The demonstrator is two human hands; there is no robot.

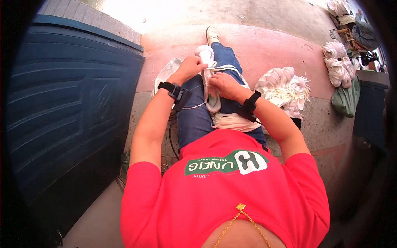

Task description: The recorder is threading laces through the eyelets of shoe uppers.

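A long white piece with rounded ends lies lengthwise over my legs; its exact kind is unclear. My left hand is closed in a pinch at its upper left side, beside the narrow part. Lower down on the right, my right hand has its fingers bent and pressed against the same piece. Thin white strips run from between my hands across my right thigh. What exactly sits between the fingertips is partly hidden. Another white piece shows beyond my left forearm, and pale strips lie across my lap.
To the right on the floor sits a bundle of curved white pieces with frayed ends. More white bundles and a green sack stand farther right. A dark blue panelled door closes off the left. A black cable hangs by my left leg.
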